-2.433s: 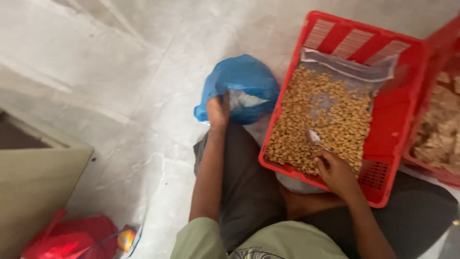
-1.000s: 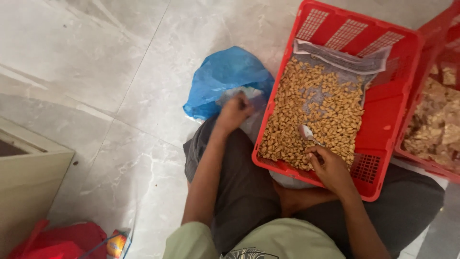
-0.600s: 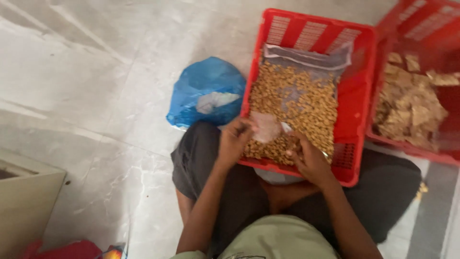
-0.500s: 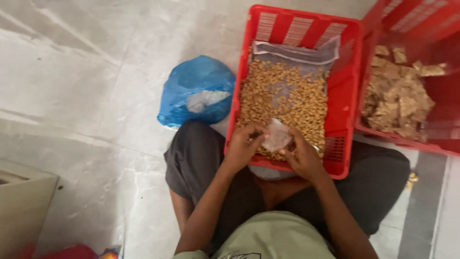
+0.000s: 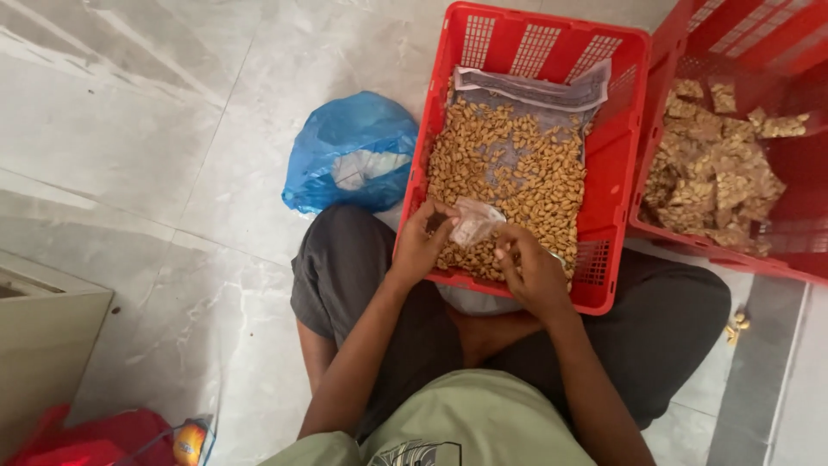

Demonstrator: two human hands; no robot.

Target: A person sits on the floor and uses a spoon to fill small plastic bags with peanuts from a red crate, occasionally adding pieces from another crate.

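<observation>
Floor point(image 5: 155, 129): pale grey-white marbled tiles with thin joint lines, with a darker grey strip point(image 5: 759, 371) running along the lower right. Lying directly on it: a crumpled blue plastic bag point(image 5: 349, 151) with something white showing at its opening, just left of a red plastic crate point(image 5: 625, 112) that rests partly on the seated person's lap; a second red crate point(image 5: 776, 52) just beside the first on its right; a beige box-like object point(image 5: 43, 345) at the left edge. Also a red bag point(image 5: 95, 440) in the lower left corner with a small yellow-orange item point(image 5: 190, 442) touching it, and a few loose tan crumbs point(image 5: 736, 324) by the person's right knee.
</observation>
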